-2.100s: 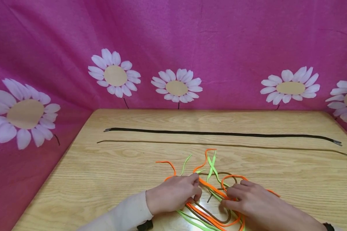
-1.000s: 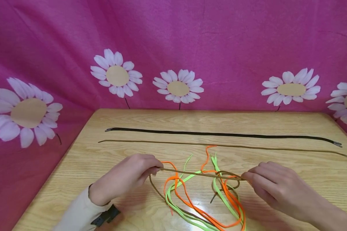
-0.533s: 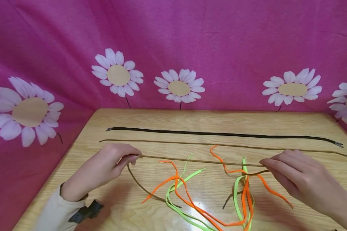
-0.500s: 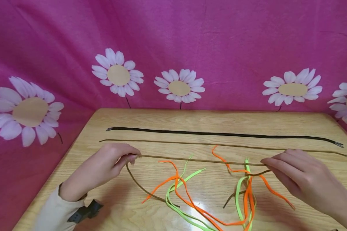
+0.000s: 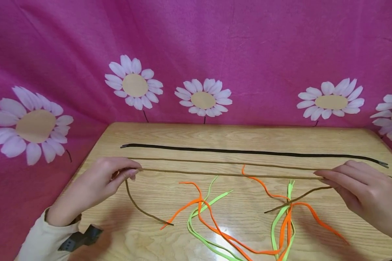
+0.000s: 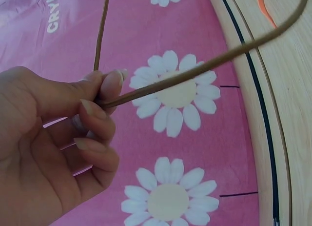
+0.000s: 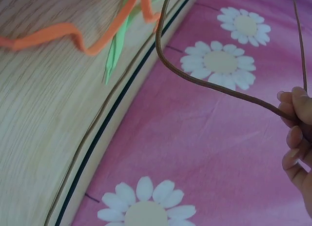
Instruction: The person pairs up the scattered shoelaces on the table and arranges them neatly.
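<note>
In the head view a brown shoelace (image 5: 228, 174) is stretched nearly straight between both hands, above the table. Thumb and fingers of my left hand (image 5: 96, 186) pinch it near one end, and a loose tail curves down from there. My right hand (image 5: 362, 192) pinches it at the other side, its tail slanting down over the coloured laces. The left wrist view shows the brown lace (image 6: 195, 70) running out from between the left fingertips. Orange shoelaces (image 5: 227, 237) and lime green shoelaces (image 5: 196, 228) lie loosely looped below the stretched lace.
Another brown shoelace (image 5: 189, 160) lies straight across the wooden table (image 5: 85, 203), partly behind the hands. Beyond it is a straight black shoelace (image 5: 248, 151) with metallic tips. A pink cloth (image 5: 261, 54) printed with daisies hangs behind the table.
Both hands lifted a brown lace out of the tangled pile and moved apart, drawing it straight. The orange and green laces spread out, some dragged rightward. The far black and brown laces stayed put.
</note>
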Demonstrator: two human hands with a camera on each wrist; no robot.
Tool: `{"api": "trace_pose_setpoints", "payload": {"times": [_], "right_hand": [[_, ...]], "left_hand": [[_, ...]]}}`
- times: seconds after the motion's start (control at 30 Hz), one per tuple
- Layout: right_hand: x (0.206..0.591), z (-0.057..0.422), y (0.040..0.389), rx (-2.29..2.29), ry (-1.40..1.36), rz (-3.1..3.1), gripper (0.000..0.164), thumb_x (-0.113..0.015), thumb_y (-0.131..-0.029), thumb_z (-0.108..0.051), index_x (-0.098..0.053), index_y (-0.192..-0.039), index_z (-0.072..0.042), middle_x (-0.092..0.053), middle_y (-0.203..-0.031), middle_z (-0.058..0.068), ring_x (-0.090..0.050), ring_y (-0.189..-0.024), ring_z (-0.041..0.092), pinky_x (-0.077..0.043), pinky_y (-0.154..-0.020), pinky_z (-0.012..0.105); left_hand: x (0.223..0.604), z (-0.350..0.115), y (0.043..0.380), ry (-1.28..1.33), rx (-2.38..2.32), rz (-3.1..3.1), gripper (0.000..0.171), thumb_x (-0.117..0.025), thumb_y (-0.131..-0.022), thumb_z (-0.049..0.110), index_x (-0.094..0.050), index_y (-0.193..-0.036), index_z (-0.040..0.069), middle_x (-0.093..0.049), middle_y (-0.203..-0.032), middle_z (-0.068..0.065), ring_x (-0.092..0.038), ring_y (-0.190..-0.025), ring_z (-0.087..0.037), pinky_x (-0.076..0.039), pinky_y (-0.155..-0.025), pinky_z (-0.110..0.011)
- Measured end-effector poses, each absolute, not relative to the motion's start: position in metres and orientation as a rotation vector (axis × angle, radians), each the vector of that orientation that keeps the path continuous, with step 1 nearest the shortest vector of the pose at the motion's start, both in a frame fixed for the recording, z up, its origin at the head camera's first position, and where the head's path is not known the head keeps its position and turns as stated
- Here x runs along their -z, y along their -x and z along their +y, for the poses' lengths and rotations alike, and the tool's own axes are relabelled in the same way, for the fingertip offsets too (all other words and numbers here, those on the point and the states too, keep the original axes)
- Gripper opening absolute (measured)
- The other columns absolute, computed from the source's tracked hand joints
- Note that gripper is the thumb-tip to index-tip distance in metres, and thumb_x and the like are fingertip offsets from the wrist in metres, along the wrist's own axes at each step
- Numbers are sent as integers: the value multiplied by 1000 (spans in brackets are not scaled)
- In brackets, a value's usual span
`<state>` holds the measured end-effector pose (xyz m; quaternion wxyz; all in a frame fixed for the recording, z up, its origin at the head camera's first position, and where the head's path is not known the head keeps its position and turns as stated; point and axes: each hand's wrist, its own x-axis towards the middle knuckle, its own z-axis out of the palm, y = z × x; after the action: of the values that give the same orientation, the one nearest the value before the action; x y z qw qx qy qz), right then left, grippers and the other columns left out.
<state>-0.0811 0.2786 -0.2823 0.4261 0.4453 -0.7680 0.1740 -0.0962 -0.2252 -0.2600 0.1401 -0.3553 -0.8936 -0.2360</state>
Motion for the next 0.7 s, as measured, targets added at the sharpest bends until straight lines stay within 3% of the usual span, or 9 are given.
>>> {"api": "trace_pose_setpoints", "payload": {"times": [0.2, 0.53, 0.7], "right_hand": [[288, 295, 87, -407, -1075, -1935, 47, -46, -103, -33, -71, -84, 2, -61, -66, 2, -49, -67, 9, -32, -84, 9], [294, 322, 97, -335, -1019, -1955, 54, -44, -103, -35, -71, -78, 4, -62, -63, 6, -49, -61, 9, -36, -65, 14], [298, 338, 100, -329, -992, -2004, 57, -42, -104, -37, -70, -78, 6, -60, -62, 6, -44, -64, 2, -34, -58, 15]], "left_hand": [[260, -234, 102, 998, 675, -2588, 18, -71, -82, -7, -73, -95, 5, -65, -77, 8, -55, -66, -1, -44, -55, -22], [261, -247, 111, 911, 598, -2631, 18, -72, -80, -6, -73, -95, 3, -66, -76, 7, -54, -63, -3, -44, -53, -23], [260, -251, 115, 861, 588, -2649, 16, -73, -80, -4, -73, -95, 4, -67, -76, 6, -52, -62, -3, -43, -51, -23]]}}
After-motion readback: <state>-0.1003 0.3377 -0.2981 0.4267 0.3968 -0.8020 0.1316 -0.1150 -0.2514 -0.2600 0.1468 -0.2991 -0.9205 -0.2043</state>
